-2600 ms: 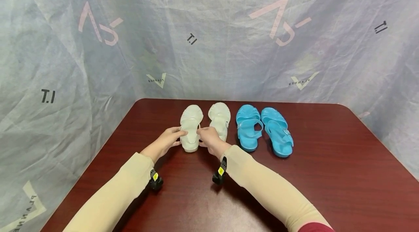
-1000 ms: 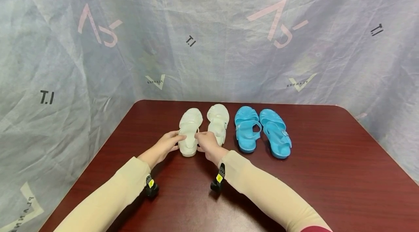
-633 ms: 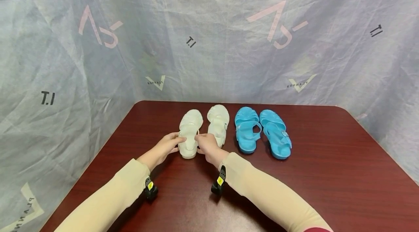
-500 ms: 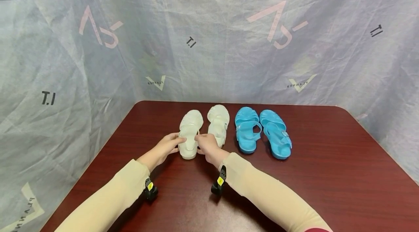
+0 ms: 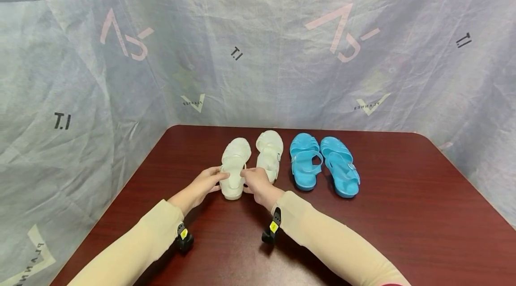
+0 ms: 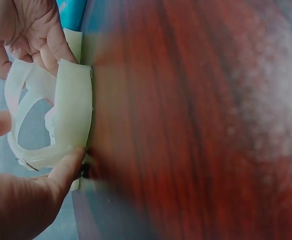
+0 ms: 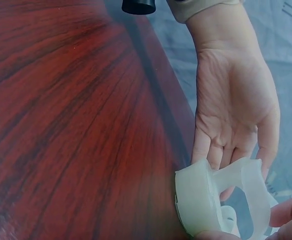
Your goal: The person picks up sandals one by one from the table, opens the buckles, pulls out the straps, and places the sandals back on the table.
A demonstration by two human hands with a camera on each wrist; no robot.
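Note:
In the head view, a white sandal (image 5: 231, 187) lies on the table with its toe pointing away and its heel toward me. My left hand (image 5: 200, 188) grips its left side, thumb over the edge and fingers low at the side. My right hand (image 5: 261, 186) pinches the opposite side in the same way. Both wrist views show the sandal's heel (image 6: 73, 107) and looped back strap (image 7: 256, 200) between the hands. A second white sandal (image 5: 269, 145) lies just to the right, its heel partly behind my right hand.
Two blue sandals (image 5: 305, 174) lie side by side to the right of the white ones, toes also pointing away. The dark red wooden table (image 5: 403, 196) has rounded far corners. Printed grey cloth (image 5: 266, 75) hangs behind it and along the sides.
The gripped white sandal has slid slightly toward me, and its heel now sits nearer than the second white sandal's. Both hands have moved with it. The other sandals lie as before.

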